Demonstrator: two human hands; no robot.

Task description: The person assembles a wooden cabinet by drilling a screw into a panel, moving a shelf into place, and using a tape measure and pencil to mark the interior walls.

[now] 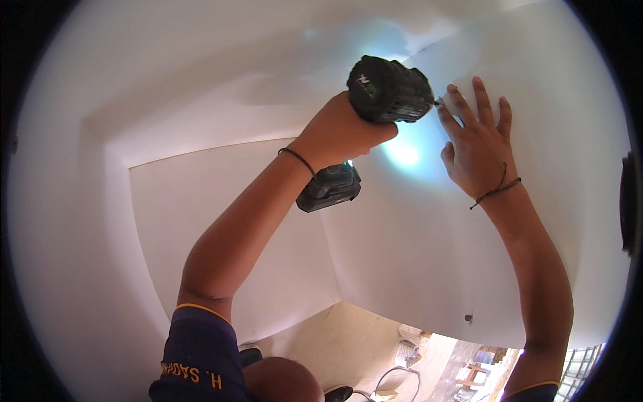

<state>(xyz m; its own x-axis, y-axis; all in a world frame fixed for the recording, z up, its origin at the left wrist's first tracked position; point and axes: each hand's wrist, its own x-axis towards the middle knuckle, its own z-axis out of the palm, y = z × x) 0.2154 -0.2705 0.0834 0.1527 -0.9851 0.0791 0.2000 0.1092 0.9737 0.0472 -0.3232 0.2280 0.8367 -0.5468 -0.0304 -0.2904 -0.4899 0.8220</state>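
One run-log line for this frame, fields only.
left hand: grips cordless drill | right hand: flat on white panel beside bit | drill lamp on

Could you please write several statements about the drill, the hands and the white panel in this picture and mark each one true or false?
1. The left hand grips a black cordless drill. True.
2. The right hand holds a hammer. False: it lies open, fingers spread, flat against the white wall panel.
3. The drill's tip points at the panel close to the right hand's fingertips. True.
4. The drill's work light is off. False: a bright patch of light glows on the panel beside the drill.
5. Both wrists are bare. False: each carries a thin dark cord band.
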